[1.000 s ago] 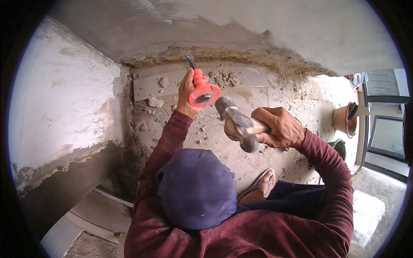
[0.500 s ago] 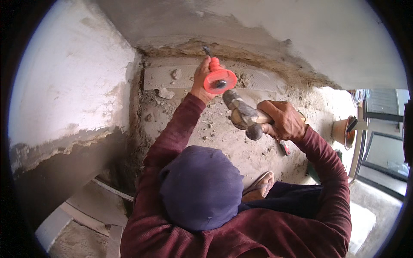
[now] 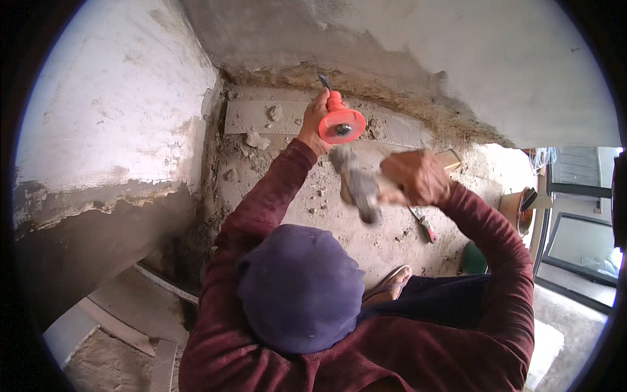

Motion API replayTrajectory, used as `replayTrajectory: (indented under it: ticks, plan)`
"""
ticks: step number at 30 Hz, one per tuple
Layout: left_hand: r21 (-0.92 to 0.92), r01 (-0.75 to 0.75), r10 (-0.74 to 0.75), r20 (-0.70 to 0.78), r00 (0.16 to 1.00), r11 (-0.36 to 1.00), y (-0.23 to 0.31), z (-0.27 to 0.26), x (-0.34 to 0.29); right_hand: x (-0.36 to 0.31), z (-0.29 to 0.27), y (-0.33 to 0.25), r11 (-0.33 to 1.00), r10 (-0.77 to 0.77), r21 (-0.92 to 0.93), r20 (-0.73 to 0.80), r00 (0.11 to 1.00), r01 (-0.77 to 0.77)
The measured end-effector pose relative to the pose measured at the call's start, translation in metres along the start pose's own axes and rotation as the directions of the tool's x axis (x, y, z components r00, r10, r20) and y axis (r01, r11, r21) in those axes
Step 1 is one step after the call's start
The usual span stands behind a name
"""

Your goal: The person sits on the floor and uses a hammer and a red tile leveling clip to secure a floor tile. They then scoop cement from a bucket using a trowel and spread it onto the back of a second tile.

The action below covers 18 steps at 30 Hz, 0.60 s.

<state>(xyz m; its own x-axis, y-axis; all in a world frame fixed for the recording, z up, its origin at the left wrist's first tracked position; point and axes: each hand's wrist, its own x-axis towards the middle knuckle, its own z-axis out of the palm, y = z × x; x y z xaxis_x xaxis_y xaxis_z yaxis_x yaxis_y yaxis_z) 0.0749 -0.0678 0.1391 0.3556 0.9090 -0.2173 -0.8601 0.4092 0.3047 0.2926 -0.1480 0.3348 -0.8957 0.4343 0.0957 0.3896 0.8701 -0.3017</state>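
Observation:
My left hand (image 3: pixel 316 123) is closed around the grip of a chisel (image 3: pixel 343 120) with an orange hand guard. The chisel's dark blade points away from me, toward the rough, broken strip at the foot of the far wall (image 3: pixel 418 85); whether the tip touches it, I cannot tell. Wrapped round a wooden handle, my right hand (image 3: pixel 417 176) holds a hammer. The hammer's metal head (image 3: pixel 360 188) is smeared by motion, just nearer to me than the chisel's struck end and apart from it.
Mortar lumps (image 3: pixel 257 140) and crumbs litter the floor. A red-handled tool (image 3: pixel 428 230) lies beyond my sandalled foot (image 3: pixel 394 282). At the right are a green object (image 3: pixel 474 259), a terracotta-coloured bucket (image 3: pixel 513 204) and a dark-framed door (image 3: pixel 581 245). A white, patchy wall (image 3: pixel 117 98) closes the left.
My right hand and the hammer have moved a little and the hammer head is now blurred. The red-handled tool shows more fully. My left hand keeps its hold on the chisel.

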Motion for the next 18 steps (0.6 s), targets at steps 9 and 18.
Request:
replayTrajectory:
  ticks: [9,18]
  plan:
    - [-0.108,-0.101,0.090,-0.101,0.991,0.989,-0.001,-0.002,0.003,0.019,-0.009,0.008,0.916,0.400,-0.051,0.216,0.891,-0.399]
    - [0.969,0.159,0.091,-0.179,0.980,0.188,-0.015,-0.033,-0.128,-0.066,0.015,0.015,0.955,0.282,0.018,0.242,0.928,-0.295]
